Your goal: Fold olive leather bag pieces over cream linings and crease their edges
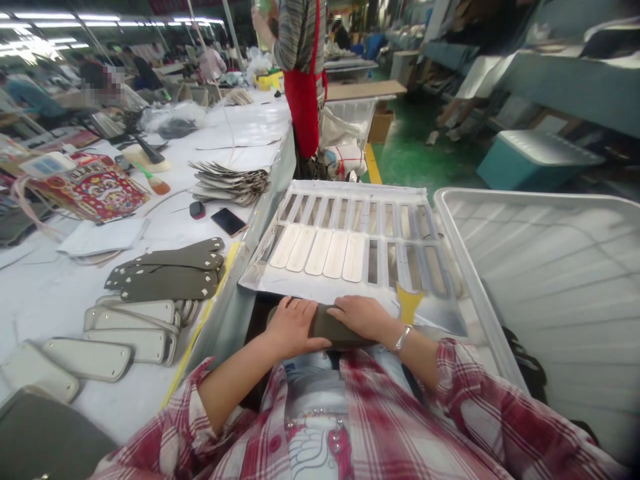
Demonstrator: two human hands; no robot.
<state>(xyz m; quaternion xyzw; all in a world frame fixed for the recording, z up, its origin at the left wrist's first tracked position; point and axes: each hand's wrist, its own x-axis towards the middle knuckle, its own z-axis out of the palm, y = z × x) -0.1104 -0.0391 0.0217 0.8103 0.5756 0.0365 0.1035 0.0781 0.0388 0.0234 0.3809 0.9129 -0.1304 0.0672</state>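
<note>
A dark olive panel (334, 329) lies across my lap, just below the near edge of a white slotted tray (320, 285). My left hand (296, 325) grips its left part, fingers over the far side and thumb toward me. Bent over the panel's right part, my right hand (367, 319) presses its fingertips on the top. The palms hide much of the panel. In the tray's near row, several cream rounded strips (313, 251) sit side by side at the left. A yellow piece (410, 302) lies on the tray near my right wrist.
On the table at left are dark olive strips (170, 270), pale padded pieces (133, 333), a phone (229, 221) and a red patterned bag (107, 187). A large white bin (550, 267) stands at right. A person in a red apron (301, 107) stands beyond the tray.
</note>
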